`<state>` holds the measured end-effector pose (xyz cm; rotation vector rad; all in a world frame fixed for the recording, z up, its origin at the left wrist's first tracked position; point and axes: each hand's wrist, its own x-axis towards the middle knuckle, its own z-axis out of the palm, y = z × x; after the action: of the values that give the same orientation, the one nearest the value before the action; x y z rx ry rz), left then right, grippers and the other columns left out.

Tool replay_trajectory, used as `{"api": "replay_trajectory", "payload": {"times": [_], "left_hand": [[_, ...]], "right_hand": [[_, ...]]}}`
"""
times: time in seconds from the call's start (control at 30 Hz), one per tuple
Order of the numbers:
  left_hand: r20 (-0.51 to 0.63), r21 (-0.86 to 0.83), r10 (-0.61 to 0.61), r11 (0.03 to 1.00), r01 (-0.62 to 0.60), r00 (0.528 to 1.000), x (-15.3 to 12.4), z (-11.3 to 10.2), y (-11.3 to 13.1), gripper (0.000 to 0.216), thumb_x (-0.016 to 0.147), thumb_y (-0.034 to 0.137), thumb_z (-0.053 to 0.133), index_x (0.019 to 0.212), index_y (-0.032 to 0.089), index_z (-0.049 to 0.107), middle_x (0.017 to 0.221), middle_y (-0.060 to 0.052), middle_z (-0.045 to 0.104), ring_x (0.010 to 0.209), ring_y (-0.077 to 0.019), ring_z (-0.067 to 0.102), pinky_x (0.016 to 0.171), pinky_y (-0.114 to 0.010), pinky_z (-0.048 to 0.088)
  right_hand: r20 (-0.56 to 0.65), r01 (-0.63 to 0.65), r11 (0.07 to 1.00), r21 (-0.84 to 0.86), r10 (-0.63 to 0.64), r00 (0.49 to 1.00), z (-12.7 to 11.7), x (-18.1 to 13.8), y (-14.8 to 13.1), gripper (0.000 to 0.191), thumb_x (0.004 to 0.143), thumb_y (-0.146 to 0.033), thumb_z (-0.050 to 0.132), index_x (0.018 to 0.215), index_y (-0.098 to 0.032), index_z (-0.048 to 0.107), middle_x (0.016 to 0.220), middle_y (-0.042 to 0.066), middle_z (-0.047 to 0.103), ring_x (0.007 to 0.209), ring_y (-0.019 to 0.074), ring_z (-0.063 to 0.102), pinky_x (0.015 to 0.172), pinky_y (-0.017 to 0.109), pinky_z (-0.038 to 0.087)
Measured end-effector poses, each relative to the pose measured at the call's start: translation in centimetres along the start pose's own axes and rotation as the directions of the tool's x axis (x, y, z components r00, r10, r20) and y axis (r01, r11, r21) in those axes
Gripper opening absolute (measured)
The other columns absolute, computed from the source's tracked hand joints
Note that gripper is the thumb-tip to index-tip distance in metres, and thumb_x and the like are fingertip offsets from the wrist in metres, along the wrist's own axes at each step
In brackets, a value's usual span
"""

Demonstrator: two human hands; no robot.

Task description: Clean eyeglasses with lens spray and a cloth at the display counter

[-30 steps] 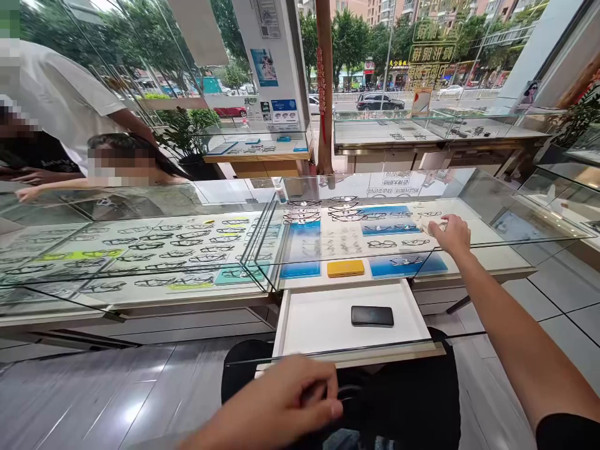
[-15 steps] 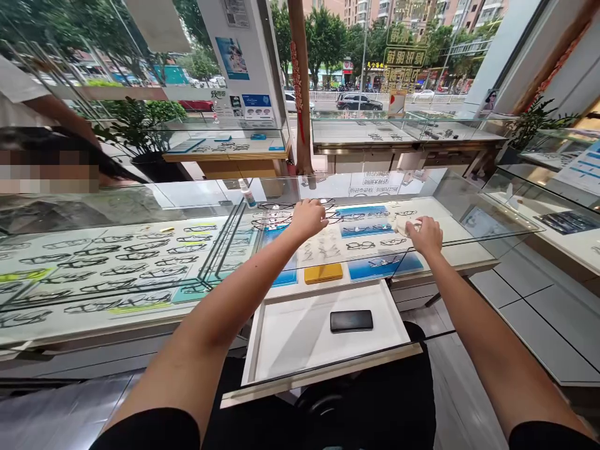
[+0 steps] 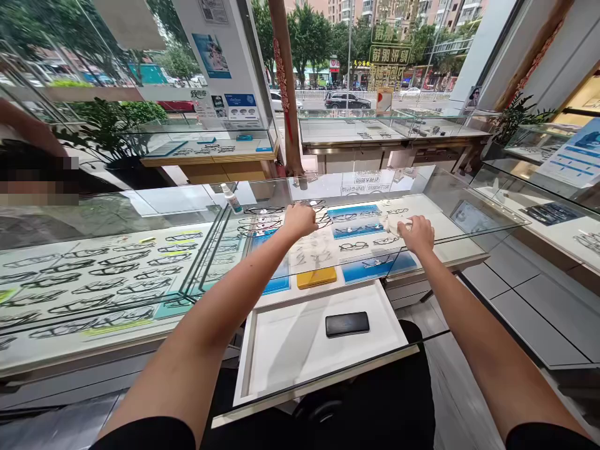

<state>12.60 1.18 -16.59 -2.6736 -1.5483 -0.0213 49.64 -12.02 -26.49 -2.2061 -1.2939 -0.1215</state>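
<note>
My left hand [image 3: 300,222] is over the glass counter top [image 3: 435,215], among several pairs of dark-rimmed eyeglasses [image 3: 260,224]. Its fingers curl downward, and whatever they hold is hidden behind the knuckles. Further right, my right hand [image 3: 417,235] pinches a crumpled off-white cloth [image 3: 390,226], whose loose part hangs to the left of the fingers. A small white spray bottle [image 3: 231,199] stands on the glass, left of my left hand.
An open white drawer [image 3: 281,359] in front of me holds a flat black device [image 3: 347,324]. A yellow box [image 3: 316,278] lies behind it. Rows of eyeglasses [image 3: 110,270] fill the left showcase. A person's arm [image 3: 32,128] shows at the far left.
The view has shifted slightly, so most things appear a little further left. Both hands stay at nearly the same places over the counter, and the right keeps the cloth.
</note>
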Motion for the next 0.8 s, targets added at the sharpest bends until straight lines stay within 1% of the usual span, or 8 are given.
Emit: {"api": "replay_trajectory", "payload": {"times": [0.2, 0.33, 0.43, 0.5, 0.57, 0.63, 0.73, 0.8], "left_hand": [[0.078, -0.033, 0.014, 0.999, -0.011, 0.997, -2.7, -2.2, 0.7, 0.014, 0.081, 0.032, 0.077, 0.089, 0.021, 0.081, 0.096, -0.01, 0.083, 0.098, -0.0309, 0.073, 0.09, -0.04, 0.049], [0.193, -0.108, 0.126, 0.989, -0.106, 0.973, -8.0, -4.9, 2.4, 0.011, 0.079, 0.034, 0.077, 0.082, 0.024, 0.077, 0.085, -0.004, 0.081, 0.088, -0.0268, 0.073, 0.08, -0.035, 0.048], [0.299, -0.313, 0.278, 0.932, -0.182, 0.913, -12.8, -5.6, 3.8, 0.008, 0.078, 0.033, 0.076, 0.079, 0.025, 0.076, 0.079, -0.001, 0.078, 0.08, -0.0232, 0.072, 0.071, -0.033, 0.045], [0.384, -0.478, 0.394, 0.859, -0.185, 0.835, -15.5, -4.5, 4.5, 0.005, 0.079, 0.031, 0.074, 0.079, 0.027, 0.076, 0.078, 0.0, 0.079, 0.075, -0.0218, 0.071, 0.066, -0.033, 0.045], [0.414, -0.592, 0.509, 0.78, -0.201, 0.755, -17.3, -2.1, 5.0, 0.006, 0.082, 0.03, 0.072, 0.079, 0.028, 0.076, 0.084, 0.0, 0.082, 0.078, -0.0217, 0.072, 0.067, -0.033, 0.046], [0.436, -0.628, 0.544, 0.755, -0.191, 0.717, -18.0, 1.2, 5.1, 0.007, 0.085, 0.031, 0.072, 0.081, 0.028, 0.076, 0.09, -0.001, 0.084, 0.083, -0.0224, 0.074, 0.07, -0.033, 0.048], [0.446, -0.591, 0.487, 0.79, -0.162, 0.751, -17.0, 6.0, 4.5, 0.008, 0.088, 0.028, 0.072, 0.084, 0.026, 0.078, 0.096, -0.003, 0.086, 0.093, -0.0242, 0.077, 0.075, -0.032, 0.05], [0.401, -0.523, 0.425, 0.833, -0.177, 0.812, -15.3, 8.4, 3.4, 0.01, 0.09, 0.027, 0.071, 0.088, 0.026, 0.081, 0.102, -0.004, 0.086, 0.099, -0.0259, 0.078, 0.082, -0.033, 0.052]], "right_hand": [[0.013, -0.011, 1.0, -0.01, 0.011, 1.0, -0.3, -0.1, -0.2, 0.049, 0.101, -0.058, 0.046, 0.123, -0.019, 0.067, 0.14, 0.022, 0.068, 0.129, 0.0394, 0.055, 0.112, 0.056, 0.043], [0.011, -0.013, 1.0, -0.008, 0.013, 1.0, -0.3, -0.2, -0.2, 0.051, 0.1, -0.058, 0.045, 0.122, -0.019, 0.068, 0.141, 0.022, 0.068, 0.13, 0.0399, 0.055, 0.113, 0.057, 0.043], [0.0, -0.008, 1.0, -0.01, 0.008, 1.0, -0.3, -0.2, -0.1, 0.051, 0.1, -0.057, 0.046, 0.122, -0.018, 0.069, 0.141, 0.022, 0.068, 0.13, 0.0405, 0.055, 0.113, 0.058, 0.042], [-0.011, -0.003, 1.0, -0.015, 0.003, 1.0, -0.2, -0.2, 0.0, 0.05, 0.1, -0.056, 0.047, 0.122, -0.018, 0.069, 0.14, 0.022, 0.069, 0.13, 0.0407, 0.055, 0.113, 0.058, 0.042], [-0.02, 0.002, 1.0, -0.016, -0.003, 1.0, -0.1, -0.2, 0.2, 0.048, 0.1, -0.055, 0.047, 0.122, -0.018, 0.069, 0.139, 0.022, 0.068, 0.129, 0.0406, 0.055, 0.113, 0.058, 0.042], [-0.025, 0.006, 1.0, -0.011, -0.006, 1.0, 0.0, -0.2, 0.2, 0.047, 0.1, -0.055, 0.048, 0.121, -0.018, 0.068, 0.138, 0.023, 0.068, 0.128, 0.0406, 0.054, 0.112, 0.058, 0.042], [-0.022, 0.001, 1.0, -0.009, -0.001, 1.0, 0.0, -0.1, 0.2, 0.046, 0.1, -0.055, 0.049, 0.12, -0.019, 0.068, 0.139, 0.023, 0.069, 0.128, 0.0414, 0.054, 0.112, 0.059, 0.042], [-0.015, -0.005, 1.0, -0.017, 0.005, 1.0, -0.2, -0.2, 0.1, 0.046, 0.101, -0.054, 0.048, 0.121, -0.018, 0.068, 0.14, 0.023, 0.068, 0.13, 0.0416, 0.054, 0.113, 0.059, 0.043]]}}
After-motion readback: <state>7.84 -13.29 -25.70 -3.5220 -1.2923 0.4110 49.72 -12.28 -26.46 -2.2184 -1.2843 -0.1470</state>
